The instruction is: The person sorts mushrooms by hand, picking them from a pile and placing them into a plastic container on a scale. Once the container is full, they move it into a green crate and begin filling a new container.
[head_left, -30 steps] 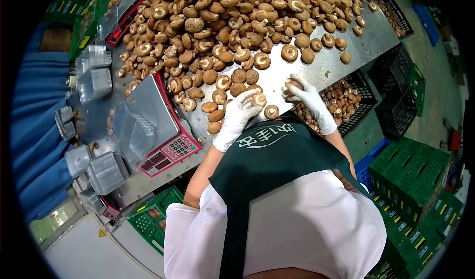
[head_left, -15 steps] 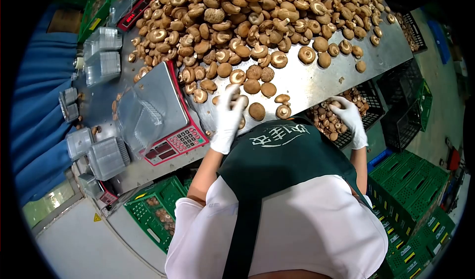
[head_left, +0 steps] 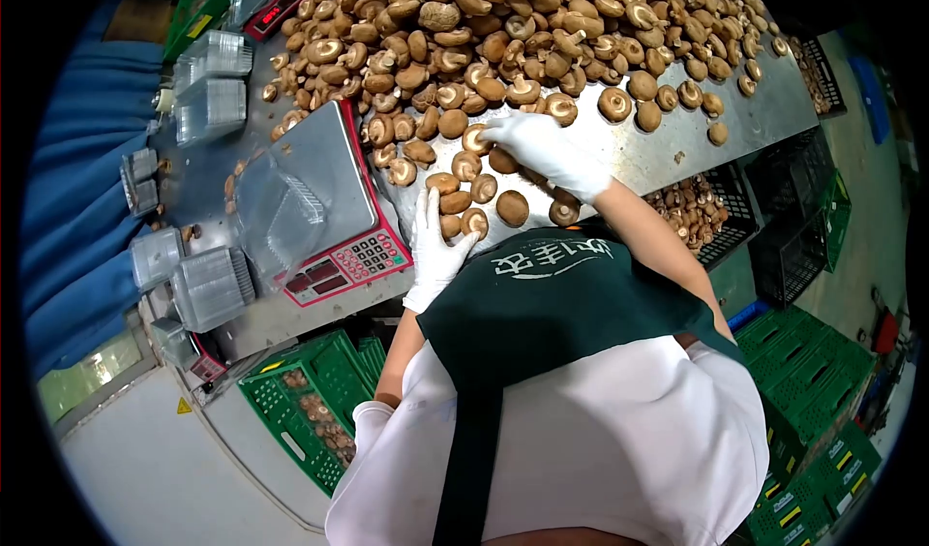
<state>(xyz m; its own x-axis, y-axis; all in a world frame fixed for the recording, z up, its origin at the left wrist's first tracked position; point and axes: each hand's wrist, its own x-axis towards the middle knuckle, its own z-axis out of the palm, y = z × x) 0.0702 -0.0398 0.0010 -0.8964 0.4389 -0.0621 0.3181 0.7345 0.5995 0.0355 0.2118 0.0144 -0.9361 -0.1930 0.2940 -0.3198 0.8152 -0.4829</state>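
- Left hand [head_left: 437, 256]: white glove, thumb and fingers spread around the near-left edge of a loose group of mushrooms [head_left: 484, 190]. State: partly open, not clenched.
- Right hand [head_left: 547, 151]: white glove, reaching across the group, palm down. Fingertips are at 1 pale-gilled mushroom [head_left: 476, 139] at the group's far side. State: fingers bent; whether they grip it cannot be told.
- Group location: on the metal table [head_left: 658, 151], directly in front of the dark green apron [head_left: 571, 294]. Some caps face up; others show gills and stems.
- Main pile [head_left: 484, 43]: heaped on the table beyond both hands.
- Scale [head_left: 324, 159]: red-edged, left of the group, with a clear plastic container [head_left: 281, 207] on its plate.
- Stacked clear trays [head_left: 211, 289]: 1 stack left of the scale's keypad.
- Black crate [head_left: 737, 219]: below the table's right edge, holding more mushrooms.
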